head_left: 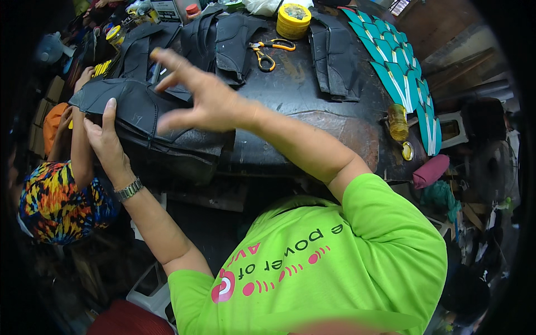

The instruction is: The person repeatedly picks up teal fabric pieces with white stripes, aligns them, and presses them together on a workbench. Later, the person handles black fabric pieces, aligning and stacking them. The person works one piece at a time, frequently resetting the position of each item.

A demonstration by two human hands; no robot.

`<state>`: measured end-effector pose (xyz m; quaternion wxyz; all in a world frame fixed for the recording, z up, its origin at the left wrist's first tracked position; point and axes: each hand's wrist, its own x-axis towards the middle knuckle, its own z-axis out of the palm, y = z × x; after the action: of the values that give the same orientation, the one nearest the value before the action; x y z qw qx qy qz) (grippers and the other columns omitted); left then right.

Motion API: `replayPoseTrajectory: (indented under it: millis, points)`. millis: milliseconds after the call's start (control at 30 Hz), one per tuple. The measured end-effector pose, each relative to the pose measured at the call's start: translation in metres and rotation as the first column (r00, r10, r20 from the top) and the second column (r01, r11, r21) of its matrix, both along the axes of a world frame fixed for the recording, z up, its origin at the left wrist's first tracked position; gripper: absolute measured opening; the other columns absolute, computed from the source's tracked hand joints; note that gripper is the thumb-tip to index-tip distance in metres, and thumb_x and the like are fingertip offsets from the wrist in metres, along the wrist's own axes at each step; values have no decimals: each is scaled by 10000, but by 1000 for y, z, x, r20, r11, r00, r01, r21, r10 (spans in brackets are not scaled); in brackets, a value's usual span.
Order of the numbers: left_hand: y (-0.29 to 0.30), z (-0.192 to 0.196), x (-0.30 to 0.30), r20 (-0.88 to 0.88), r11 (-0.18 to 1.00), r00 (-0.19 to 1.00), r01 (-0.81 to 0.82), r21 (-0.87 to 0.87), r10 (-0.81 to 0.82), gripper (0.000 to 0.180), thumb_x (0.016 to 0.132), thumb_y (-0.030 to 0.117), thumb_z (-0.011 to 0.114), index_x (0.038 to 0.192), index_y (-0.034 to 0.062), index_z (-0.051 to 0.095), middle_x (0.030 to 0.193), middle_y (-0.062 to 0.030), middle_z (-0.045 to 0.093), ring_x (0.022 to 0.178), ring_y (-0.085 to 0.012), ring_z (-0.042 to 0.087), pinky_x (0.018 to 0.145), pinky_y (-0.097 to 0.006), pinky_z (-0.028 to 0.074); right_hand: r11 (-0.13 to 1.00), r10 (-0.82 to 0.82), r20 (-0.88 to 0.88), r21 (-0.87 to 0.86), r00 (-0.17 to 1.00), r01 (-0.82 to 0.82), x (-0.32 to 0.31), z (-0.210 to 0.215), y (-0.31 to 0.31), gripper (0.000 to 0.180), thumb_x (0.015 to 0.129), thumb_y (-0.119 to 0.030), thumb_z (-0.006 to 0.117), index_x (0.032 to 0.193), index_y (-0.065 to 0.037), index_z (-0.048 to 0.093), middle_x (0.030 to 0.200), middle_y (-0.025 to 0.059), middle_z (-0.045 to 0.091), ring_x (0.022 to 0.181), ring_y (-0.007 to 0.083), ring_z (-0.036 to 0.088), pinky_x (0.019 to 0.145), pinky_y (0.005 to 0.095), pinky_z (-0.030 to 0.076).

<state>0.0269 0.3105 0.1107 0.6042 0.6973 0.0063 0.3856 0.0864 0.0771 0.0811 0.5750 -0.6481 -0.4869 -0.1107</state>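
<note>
A stack of black leather pieces (167, 139) lies at the near left edge of a dark worktable (301, 106). My left hand (106, 142), with a metal watch on its wrist, grips the stack's near edge, thumb flat on the top piece. My right hand (195, 100) hovers just above the stack, fingers spread wide and holding nothing. A co-worker's hand (84, 78) touches the far left end of the top piece.
The co-worker in a multicoloured shirt (56, 204) sits at my left. On the table lie more black pieces (335, 56), orange-handled scissors (268, 53), a yellow round tin (293, 21), a row of teal cut pieces (402, 75) and an amber bottle (397, 121).
</note>
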Motion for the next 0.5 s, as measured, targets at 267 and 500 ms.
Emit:
replayPoseTrajectory:
  millis: [267,500]
  points:
    - [5,-6,14,-29,999,999,-28,-31,27,644,901,112,776,1417,-77,441,1375,-148,544,1232,-198,548,1085,-320,415,581,-807,-325,-283,494,763,147,-44,-25,1015,745,-276,868,1527,-73,254,1328,292,534,1242,460,539,1067,502,442]
    - [10,-7,12,-9,920,940,-333,208,342,807,881,201,799,1512,-42,359,1567,-182,330,1418,-253,374,1200,-417,284,565,-725,-565,-162,393,809,181,-85,-24,1006,663,-24,871,1512,-88,335,1260,273,627,1183,386,627,1018,438,511]
